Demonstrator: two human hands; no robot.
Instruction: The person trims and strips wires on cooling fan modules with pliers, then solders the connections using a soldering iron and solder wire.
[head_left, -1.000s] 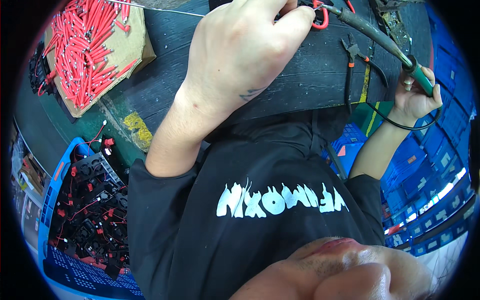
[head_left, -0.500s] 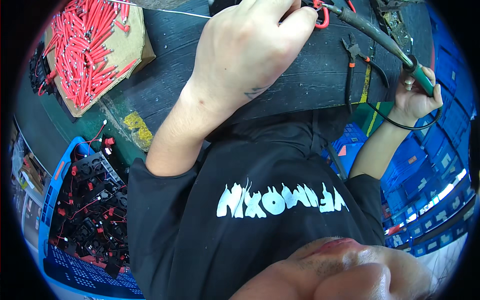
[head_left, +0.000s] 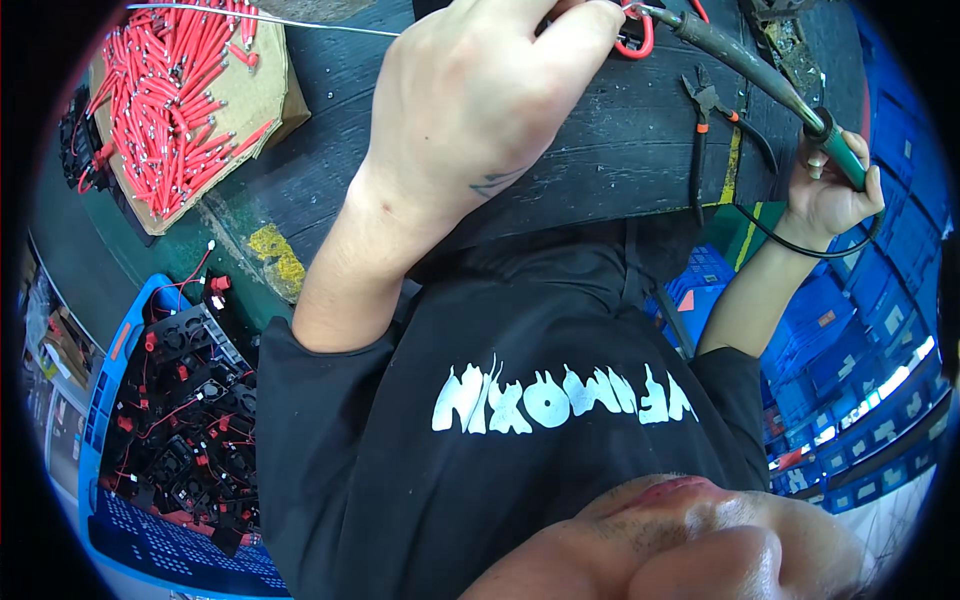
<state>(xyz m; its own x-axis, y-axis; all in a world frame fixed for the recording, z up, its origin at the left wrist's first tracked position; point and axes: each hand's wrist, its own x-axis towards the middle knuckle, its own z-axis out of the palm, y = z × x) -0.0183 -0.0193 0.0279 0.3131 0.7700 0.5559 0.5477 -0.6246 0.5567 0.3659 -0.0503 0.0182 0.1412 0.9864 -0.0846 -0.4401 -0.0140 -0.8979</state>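
My right hand (head_left: 832, 196) grips the green handle of a soldering iron (head_left: 762, 78) at the far right, with a black cord looping below. The iron slants up and left, its tip close to a bent red wire (head_left: 644, 42) at the top. Curled near that tip are the fingers of my left hand (head_left: 470, 105), partly cut off by the upper edge. A thin silvery solder wire (head_left: 290, 20) runs into this hand from the left. What sits beneath my left fingers is largely hidden.
Side cutters (head_left: 706, 105) with black and orange handles lie on the dark bench (head_left: 620, 150). Many short red wires (head_left: 175, 110) fill a cardboard tray (head_left: 270, 90) at left. Below it, a blue crate (head_left: 100, 410) holds black fans with red connectors. Blue bins (head_left: 810, 320) stand at right.
My left hand has shifted slightly left, and the solder wire has moved left with it. The soldering iron and my right hand stay almost still.
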